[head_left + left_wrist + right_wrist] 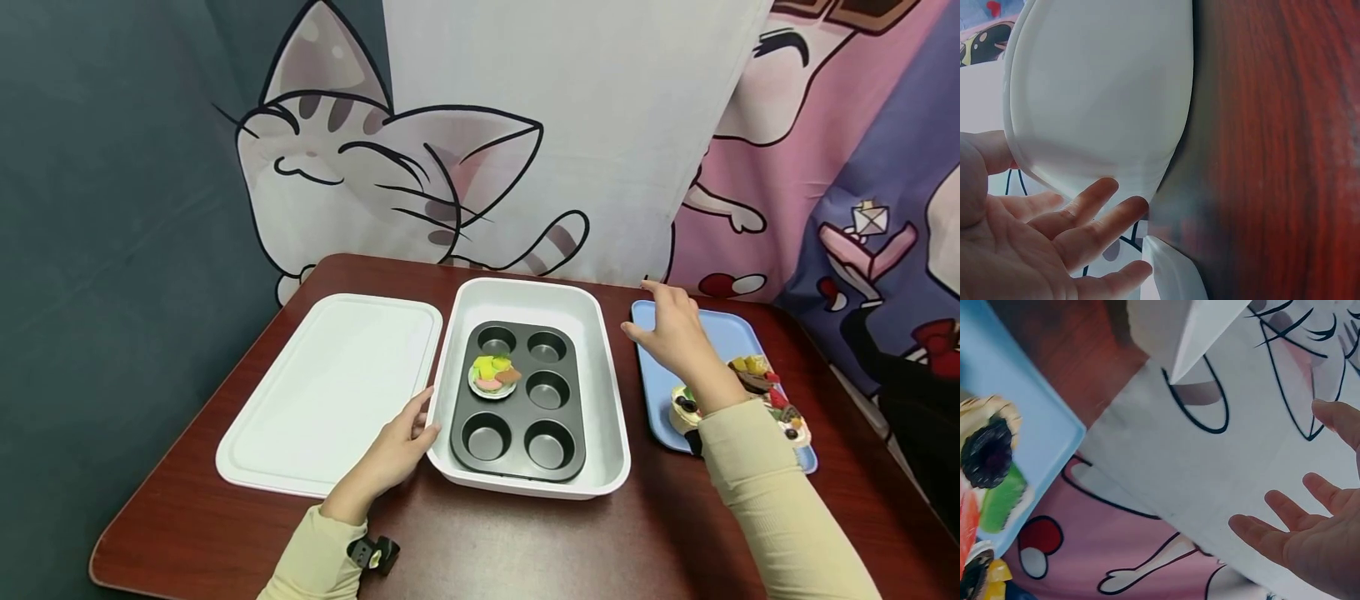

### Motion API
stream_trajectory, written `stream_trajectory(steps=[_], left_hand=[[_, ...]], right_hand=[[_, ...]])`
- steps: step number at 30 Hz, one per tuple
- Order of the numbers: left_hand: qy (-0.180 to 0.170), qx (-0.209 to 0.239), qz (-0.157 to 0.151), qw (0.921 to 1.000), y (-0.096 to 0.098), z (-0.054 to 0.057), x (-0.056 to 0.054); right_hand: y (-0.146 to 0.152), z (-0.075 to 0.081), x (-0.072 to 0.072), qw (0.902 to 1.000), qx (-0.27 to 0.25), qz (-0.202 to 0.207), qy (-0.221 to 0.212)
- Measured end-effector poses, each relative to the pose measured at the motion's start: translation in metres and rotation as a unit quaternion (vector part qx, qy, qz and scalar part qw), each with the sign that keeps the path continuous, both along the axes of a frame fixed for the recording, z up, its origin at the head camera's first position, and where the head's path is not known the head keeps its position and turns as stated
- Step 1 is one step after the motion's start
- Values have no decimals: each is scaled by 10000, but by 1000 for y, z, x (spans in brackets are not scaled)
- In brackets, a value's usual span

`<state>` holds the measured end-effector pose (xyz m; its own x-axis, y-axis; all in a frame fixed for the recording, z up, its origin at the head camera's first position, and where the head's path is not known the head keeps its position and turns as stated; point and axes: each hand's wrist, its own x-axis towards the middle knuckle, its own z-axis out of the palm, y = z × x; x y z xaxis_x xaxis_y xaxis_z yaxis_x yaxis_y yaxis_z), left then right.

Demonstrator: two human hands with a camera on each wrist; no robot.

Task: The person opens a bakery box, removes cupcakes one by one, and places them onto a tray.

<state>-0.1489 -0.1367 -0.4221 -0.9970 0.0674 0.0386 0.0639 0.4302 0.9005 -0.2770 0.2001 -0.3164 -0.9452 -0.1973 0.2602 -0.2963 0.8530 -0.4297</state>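
Observation:
My left hand rests against the left rim of a deep white tray. In the left wrist view its thumb lies at the rim and the loosely straight fingers spread along the outer wall. Inside the tray lies a dark grey muffin tin; a toy tart with yellow, green and pink topping sits at its middle-left cup. My right hand hovers over the far left part of a blue tray, fingers spread, holding nothing. Toy fruit tarts sit on that tray, partly hidden by the forearm.
A flat white board or lid lies on the brown table left of the deep tray. Behind the table hangs a printed cloth. One tart with a dark berry shows close up in the right wrist view.

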Motion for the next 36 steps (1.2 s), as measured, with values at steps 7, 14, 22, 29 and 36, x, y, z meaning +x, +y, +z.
stream_trajectory(steps=[7, 14, 22, 29, 36], left_hand=[[68, -36, -11, 10000, 0, 1, 1], [-22, -15, 77, 10000, 2, 3, 1], [13, -3, 5, 10000, 2, 4, 3], [14, -38, 12, 10000, 1, 1, 3], [-10, -85, 41, 10000, 2, 0, 3]], right_hand=[[-13, 7, 8, 9997, 12, 200, 139], [-23, 7, 14, 9980, -18, 465, 418], [-32, 4, 18, 9963, -32, 643, 575], [-43, -2, 21, 9923, -119, 917, 822], [-52, -6, 22, 9912, -165, 1031, 813]])
